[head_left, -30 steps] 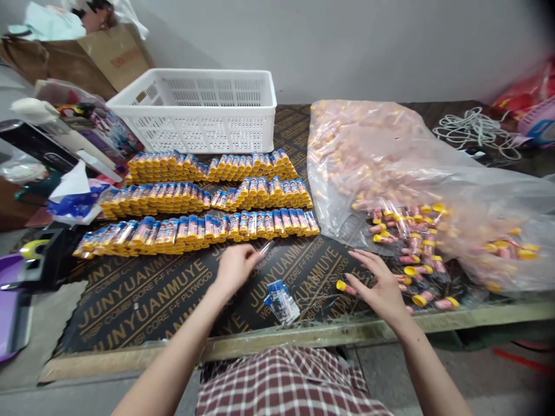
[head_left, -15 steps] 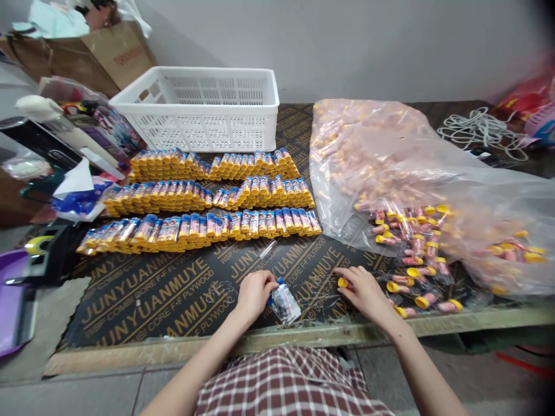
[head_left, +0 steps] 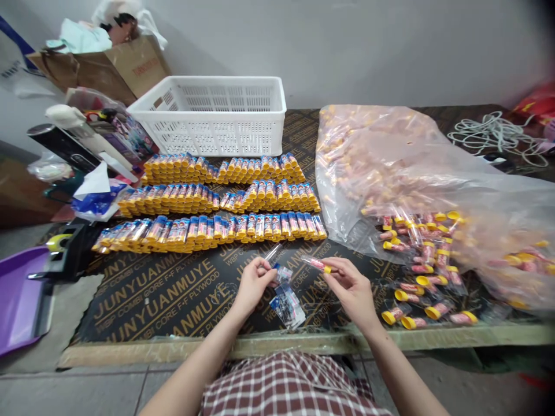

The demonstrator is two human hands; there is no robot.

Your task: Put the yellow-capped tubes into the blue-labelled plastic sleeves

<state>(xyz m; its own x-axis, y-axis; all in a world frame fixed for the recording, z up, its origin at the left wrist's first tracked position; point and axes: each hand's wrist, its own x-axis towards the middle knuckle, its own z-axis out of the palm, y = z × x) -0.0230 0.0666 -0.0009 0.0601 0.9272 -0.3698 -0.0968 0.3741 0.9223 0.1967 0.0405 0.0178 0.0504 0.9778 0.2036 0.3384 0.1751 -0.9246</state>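
My right hand pinches a clear tube with a yellow cap and pink contents, held by its cap end and pointing left. My left hand is closed, its fingertips at a small blue printed label; the exact grip is partly hidden. Just below lie several loose printed labels on the dark plywood table. Beyond the left fingers is an uncapped-looking clear tube. To the right of my right hand, loose yellow-capped tubes spill from a large plastic bag.
Stacked rows of labelled tubes with blue and yellow ends run across the left and middle. Behind them stands a white basket. A purple dustpan is at far left, a coiled white cable at back right.
My right hand has lifted a yellow-capped tube from the table and moved it left. My left hand has come up slightly off the labels, which now lie more exposed. The view has shifted a little.
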